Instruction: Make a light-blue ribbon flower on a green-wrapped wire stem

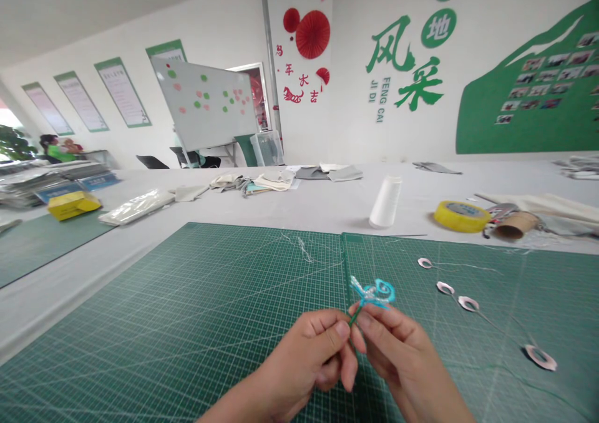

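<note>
A small turquoise ornament (384, 291) with a curled end and silvery sparkling parts rises above my fingertips. Its short green stem (354, 316) is pinched between the thumb and fingers of my left hand (318, 347). Close beside it, my right hand (395, 345) grips the stem just below the turquoise part, thumb against fingers. Both hands are over the green cutting mats (187, 298), near where two mats meet. A green thread (519, 376) runs over the mat to the right of my right hand; whether it joins the stem is hidden.
Pale oval rings (468, 304) with thin stems lie on the right mat. Loose white thread (304, 249) rests on the left mat. Behind stand a white thread cone (386, 203), yellow tape (461, 216) and a cardboard tube (515, 225). A yellow box (73, 205) sits far left.
</note>
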Available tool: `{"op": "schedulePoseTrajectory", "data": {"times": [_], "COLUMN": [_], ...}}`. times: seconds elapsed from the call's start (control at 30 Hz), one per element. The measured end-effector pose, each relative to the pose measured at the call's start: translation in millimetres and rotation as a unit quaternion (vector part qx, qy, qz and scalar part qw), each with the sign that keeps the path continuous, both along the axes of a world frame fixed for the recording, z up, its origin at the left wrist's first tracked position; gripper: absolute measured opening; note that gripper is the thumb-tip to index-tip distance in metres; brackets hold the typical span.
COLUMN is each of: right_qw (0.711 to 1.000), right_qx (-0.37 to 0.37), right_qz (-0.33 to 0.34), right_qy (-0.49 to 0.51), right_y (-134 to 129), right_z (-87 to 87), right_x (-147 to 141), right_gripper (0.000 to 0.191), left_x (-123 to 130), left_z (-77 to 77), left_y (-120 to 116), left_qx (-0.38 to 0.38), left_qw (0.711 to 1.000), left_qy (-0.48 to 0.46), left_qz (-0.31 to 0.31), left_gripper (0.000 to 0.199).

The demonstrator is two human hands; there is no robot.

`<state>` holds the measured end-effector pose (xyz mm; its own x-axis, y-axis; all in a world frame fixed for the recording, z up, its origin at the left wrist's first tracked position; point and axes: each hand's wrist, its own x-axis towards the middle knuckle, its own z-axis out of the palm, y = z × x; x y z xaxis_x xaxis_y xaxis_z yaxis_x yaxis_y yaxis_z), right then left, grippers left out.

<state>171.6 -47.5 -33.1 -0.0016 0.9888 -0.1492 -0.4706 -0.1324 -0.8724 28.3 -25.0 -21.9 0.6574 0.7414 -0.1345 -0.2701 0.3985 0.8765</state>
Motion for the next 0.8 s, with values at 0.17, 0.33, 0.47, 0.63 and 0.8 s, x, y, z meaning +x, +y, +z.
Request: {"op": "schedulePoseTrajectory", "data": {"times": [0.17, 0.33, 0.47, 0.63, 0.8], "right_qw": [1.0, 0.999, 0.997, 0.999, 0.999], "right_qx": [-0.007, -0.019, -0.016, -0.014, -0.005], "right_qz": [-0.001, 0.028, 0.044, 0.003, -0.023], "right_qy": [0.007, 0.036, 0.056, 0.045, 0.023], "right_y": [0.6, -0.6, -1.6, -0.9, 1.4], "right_z": [0.9, 2.4, 6.5, 4.9, 0.0], "right_x": [-2.0, -1.1, -1.3, 0.0, 1.9], "right_gripper": [0.021, 0.021, 0.02, 0.024, 0.024], "left_x": [-2.1, -4.2, -4.1, 0.0, 2.6], "left_z": [-0.1, -2.3, -4.3, -4.8, -0.6], "left_y": [0.3, 0.7, 0.8, -0.8, -0.5], "left_qx": [-0.02, -0.072, -0.098, -0.025, 0.049], "left_qw": [0.999, 0.994, 0.986, 1.0, 0.983], "left_qy": [-0.016, -0.058, -0.085, -0.014, 0.131], "left_qz": [-0.028, -0.065, -0.101, -0.011, 0.121], "left_gripper": [0.03, 0.029, 0.028, 0.024, 0.024]}}
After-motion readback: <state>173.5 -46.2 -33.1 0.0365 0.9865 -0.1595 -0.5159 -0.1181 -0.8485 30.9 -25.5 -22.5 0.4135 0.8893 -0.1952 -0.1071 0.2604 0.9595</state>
